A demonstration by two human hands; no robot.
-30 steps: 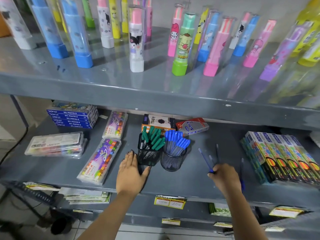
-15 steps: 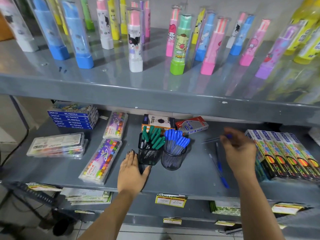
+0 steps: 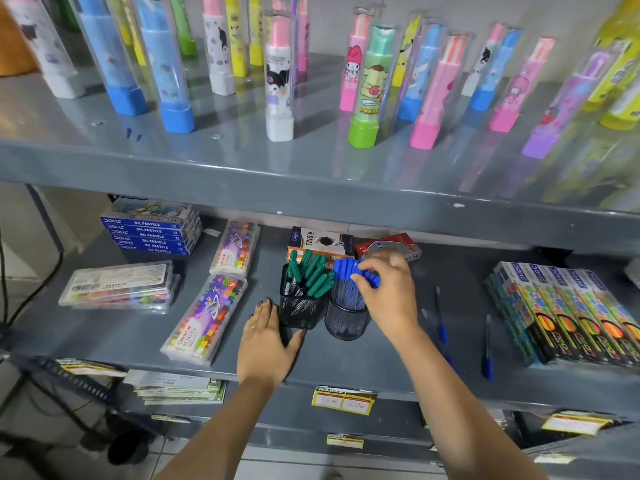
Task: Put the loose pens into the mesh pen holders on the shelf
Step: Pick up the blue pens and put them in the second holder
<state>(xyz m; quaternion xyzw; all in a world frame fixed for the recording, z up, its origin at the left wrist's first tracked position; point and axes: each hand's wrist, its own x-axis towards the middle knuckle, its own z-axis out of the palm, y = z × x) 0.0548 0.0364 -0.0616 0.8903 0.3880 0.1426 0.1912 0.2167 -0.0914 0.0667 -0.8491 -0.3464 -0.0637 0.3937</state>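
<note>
holders: 2 black mesh on shelf [image 3: 138, 327], square holder [image 3: 299, 313] with green-capped pens, round holder [image 3: 346, 322] with blue-capped pens | loose pens: 3 counted, blue-capped [image 3: 487, 348], flat on shelf at right | left hand [image 3: 265, 341]: flat, fingers spread, touching square holder | right hand [image 3: 389, 292]: over round holder, fingers curled among blue caps, grip unclear

Holders [image 3: 301, 311]: black mesh. Pen caps: green [image 3: 313, 271], blue [image 3: 346, 271]. Loose pens [image 3: 487, 355]: blue-capped. Shelf [image 3: 104, 341]: grey. Pastel boxes [image 3: 152, 233]: blue.
</note>
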